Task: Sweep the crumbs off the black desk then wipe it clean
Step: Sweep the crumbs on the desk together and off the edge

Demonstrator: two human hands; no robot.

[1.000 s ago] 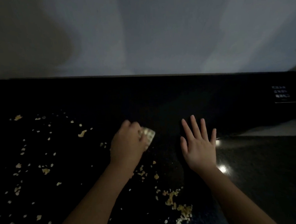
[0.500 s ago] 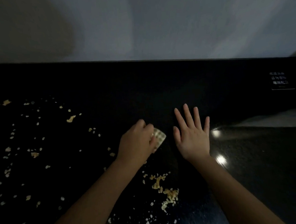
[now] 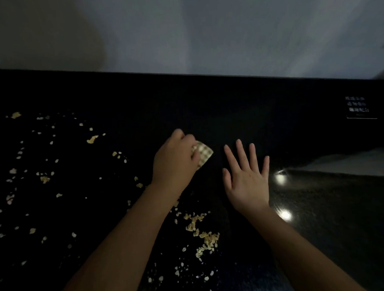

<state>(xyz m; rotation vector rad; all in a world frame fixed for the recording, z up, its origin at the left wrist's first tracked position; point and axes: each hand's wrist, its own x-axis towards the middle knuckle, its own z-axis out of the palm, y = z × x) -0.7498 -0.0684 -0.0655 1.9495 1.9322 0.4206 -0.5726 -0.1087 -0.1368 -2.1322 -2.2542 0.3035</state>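
The left hand rests near the middle of the black surface, its fingers clenched round a small checked cloth. It may be a sponge; the light is too dim to be sure. One end of it sticks out to the right. Just beside it the right hand lies palm down, fingers released and spread, holding nothing. Crumbs are heaped in a loose line between the two forearms, towards the near edge, and more lie scattered over the left half of the surface. Two glints of light show right of the right hand. A label with white print sits far right.
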